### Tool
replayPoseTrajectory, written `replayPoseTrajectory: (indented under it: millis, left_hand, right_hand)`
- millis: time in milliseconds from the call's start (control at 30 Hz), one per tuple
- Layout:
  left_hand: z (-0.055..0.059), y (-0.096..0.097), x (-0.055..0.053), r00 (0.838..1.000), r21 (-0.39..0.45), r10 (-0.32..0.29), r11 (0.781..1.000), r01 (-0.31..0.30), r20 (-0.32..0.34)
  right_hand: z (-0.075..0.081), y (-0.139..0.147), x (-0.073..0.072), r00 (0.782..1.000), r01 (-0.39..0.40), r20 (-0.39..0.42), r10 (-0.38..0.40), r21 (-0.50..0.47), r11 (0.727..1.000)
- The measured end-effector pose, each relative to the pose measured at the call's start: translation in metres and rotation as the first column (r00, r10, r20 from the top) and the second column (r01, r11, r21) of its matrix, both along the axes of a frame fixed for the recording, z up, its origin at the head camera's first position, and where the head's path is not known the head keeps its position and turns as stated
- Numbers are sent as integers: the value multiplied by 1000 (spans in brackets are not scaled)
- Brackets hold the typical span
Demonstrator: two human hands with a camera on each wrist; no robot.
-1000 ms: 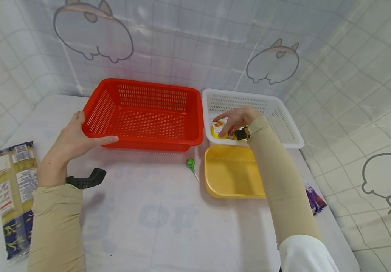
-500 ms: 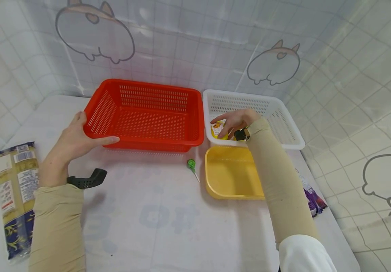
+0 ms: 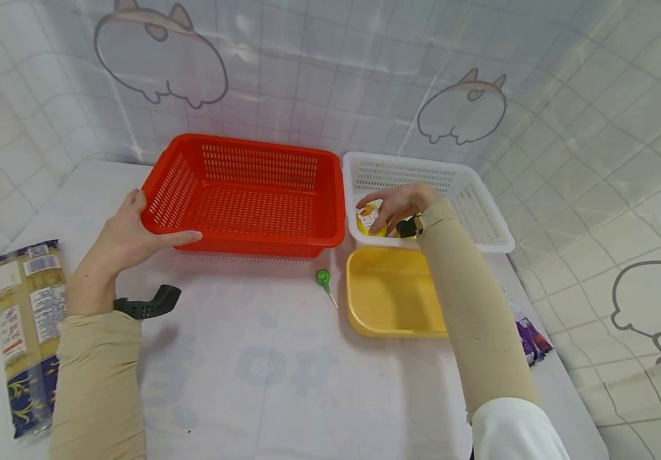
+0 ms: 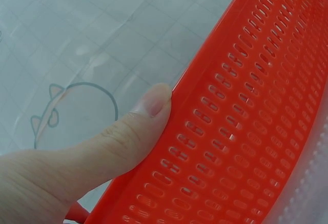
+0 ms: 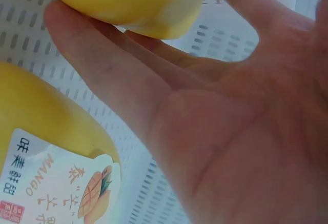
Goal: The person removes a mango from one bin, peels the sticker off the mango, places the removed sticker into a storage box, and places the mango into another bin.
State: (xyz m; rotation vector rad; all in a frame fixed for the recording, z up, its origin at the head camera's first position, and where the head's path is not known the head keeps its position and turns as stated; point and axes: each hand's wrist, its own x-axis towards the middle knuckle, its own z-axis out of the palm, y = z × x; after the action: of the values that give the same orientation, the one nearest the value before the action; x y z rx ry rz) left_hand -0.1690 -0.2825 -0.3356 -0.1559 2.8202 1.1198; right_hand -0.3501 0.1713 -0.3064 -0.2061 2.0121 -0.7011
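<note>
My left hand (image 3: 120,236) holds the near left corner of a red basket (image 3: 256,243). Its thumb (image 4: 123,137) lies along the outer wall by the rim in the left wrist view; most of its fingers are hidden there. Inside a white basket (image 3: 488,223), my right hand (image 3: 402,201) grips a yellow mango (image 3: 369,217) with a printed label facing up. The right wrist view shows this mango (image 5: 138,3) between thumb and fingers. Below the hand lies a second labelled mango (image 5: 51,111), mostly covered by the wrist in the head view.
A yellow tray (image 3: 388,332) stands in front of the white basket, partly under my right forearm. Left of it lies a green lollipop (image 3: 323,279). A long pasta packet (image 3: 28,332) rests at far left, and a purple packet (image 3: 532,342) at far right.
Very little differs. My right fingers have shifted slightly on the mango in the white basket; the left hand stays at the red basket's corner.
</note>
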Motion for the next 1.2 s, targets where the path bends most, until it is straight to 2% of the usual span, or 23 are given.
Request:
replayPoseTrajectory:
  millis: [333, 533, 733, 967, 1200]
  left_hand:
    - [1, 0, 0, 1000, -12, -6, 1000, 6, 2]
    - [1, 0, -1, 1000, -1, -5, 1000, 5, -6]
    - [0, -1, 0, 1000, 2, -1, 1000, 1, -4]
    - [-1, -2, 1, 1000, -8, 0, 1000, 0, 2]
    - [-1, -2, -1, 1000, -14, -9, 1000, 9, 8]
  right_hand:
    - [13, 1, 10, 999, 36, -11, -36, -44, 998]
    - [12, 5, 7, 998, 28, -63, -31, -52, 998]
    - [11, 8, 7, 993, 51, -106, -60, -88, 995]
    - [13, 10, 12, 985, 93, -128, -115, -170, 981]
    - [16, 14, 20, 972, 105, -187, -142, -195, 975]
